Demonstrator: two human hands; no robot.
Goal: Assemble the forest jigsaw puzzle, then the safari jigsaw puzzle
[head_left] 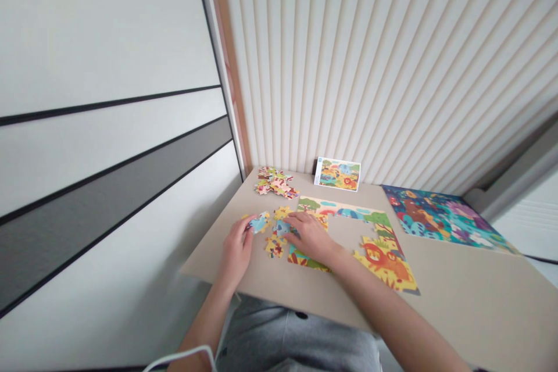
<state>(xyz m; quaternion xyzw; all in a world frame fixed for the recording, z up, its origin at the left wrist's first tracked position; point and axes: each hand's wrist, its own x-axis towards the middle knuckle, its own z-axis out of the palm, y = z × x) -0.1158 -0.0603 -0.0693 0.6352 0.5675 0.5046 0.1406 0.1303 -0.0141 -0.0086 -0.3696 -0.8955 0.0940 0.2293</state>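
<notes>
My left hand (238, 245) is closed on a blue and yellow jigsaw puzzle piece (260, 222), pinched between thumb and fingers at the left of the table. Across from it, my right hand (310, 236) reaches in with fingers apart, the tips at a blue piece (281, 228) among loose yellow pieces (275, 246). Whether those tips grip the blue piece is hard to make out. Beneath my right hand and forearm lies a partly assembled animal puzzle (386, 264), with lions at its lower right and a gap in its middle. My hand covers some of its left side.
A heap of pink and red pieces (276, 183) lies at the back left. Behind the puzzle stands a picture card (337, 175) of the animal scene. A dark, colourful puzzle picture (444, 218) lies on the table (471, 296) to the right. Pleated blinds (349, 70) rise behind.
</notes>
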